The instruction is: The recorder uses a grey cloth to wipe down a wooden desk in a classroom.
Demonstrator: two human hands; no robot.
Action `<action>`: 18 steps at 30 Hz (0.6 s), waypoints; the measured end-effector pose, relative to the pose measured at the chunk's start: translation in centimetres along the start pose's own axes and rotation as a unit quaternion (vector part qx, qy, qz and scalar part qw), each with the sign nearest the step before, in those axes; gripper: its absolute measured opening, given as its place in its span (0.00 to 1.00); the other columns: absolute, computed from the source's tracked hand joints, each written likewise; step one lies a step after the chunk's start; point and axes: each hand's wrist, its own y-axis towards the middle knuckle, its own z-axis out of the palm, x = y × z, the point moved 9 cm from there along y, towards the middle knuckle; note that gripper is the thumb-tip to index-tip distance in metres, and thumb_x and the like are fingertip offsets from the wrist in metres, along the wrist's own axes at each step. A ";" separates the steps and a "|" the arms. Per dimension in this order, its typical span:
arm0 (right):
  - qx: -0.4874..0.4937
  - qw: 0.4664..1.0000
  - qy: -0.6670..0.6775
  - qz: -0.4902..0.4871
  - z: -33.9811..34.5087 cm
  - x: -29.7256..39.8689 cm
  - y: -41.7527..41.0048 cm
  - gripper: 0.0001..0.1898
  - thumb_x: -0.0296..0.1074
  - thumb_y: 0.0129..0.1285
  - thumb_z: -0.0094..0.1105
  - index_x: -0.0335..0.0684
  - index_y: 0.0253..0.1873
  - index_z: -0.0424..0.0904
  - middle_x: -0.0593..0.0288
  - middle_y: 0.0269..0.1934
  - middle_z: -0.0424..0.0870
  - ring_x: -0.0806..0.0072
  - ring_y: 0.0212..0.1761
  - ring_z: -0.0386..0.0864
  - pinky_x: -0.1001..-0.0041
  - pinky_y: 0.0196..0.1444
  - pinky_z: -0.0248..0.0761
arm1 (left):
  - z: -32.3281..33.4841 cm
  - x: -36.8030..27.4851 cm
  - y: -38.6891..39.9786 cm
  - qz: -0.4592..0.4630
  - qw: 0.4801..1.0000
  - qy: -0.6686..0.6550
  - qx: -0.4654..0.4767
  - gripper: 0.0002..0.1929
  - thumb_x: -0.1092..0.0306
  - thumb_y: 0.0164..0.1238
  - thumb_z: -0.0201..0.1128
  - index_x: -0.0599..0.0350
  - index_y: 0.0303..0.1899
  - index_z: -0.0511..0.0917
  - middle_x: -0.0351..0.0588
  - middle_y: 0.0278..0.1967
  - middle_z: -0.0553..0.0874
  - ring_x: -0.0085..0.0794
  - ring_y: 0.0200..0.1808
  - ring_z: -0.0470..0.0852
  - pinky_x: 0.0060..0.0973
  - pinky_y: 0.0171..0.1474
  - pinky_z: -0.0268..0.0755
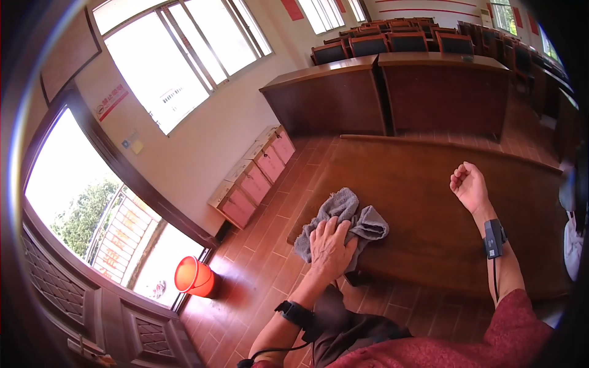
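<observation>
My left hand point(330, 248) lies with fingers spread on top of a crumpled grey cloth point(343, 207), pressing it at the left end of a brown wooden table point(414, 207). Part of the cloth hangs over the near edge. My right hand point(469, 186) is raised above the table with its fingers curled, the palm side partly showing, and no object can be seen in it. Each wrist wears a black strapped device with a cable.
An orange-red bucket point(198, 277) stands on the tiled floor by the open doorway. Several pink-fronted boxes point(251, 177) line the wall below the window. Beyond the table are two wooden desks point(441, 96) and rows of chairs point(368, 44). A white item point(573, 248) is at the right.
</observation>
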 end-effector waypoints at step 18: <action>0.010 1.000 -0.003 -0.001 0.5 -0.2 0.0 0.09 0.40 0.63 0.54 0.44 0.30 0.72 0.67 0.28 0.74 0.74 0.35 0.74 0.75 0.37 0.70 | -0.4 3.8 2.0 -0.028 0.999 0.022 -0.034 0.20 0.58 0.55 0.59 0.53 0.50 0.75 0.50 0.50 0.75 0.46 0.53 0.70 0.42 0.52 0.61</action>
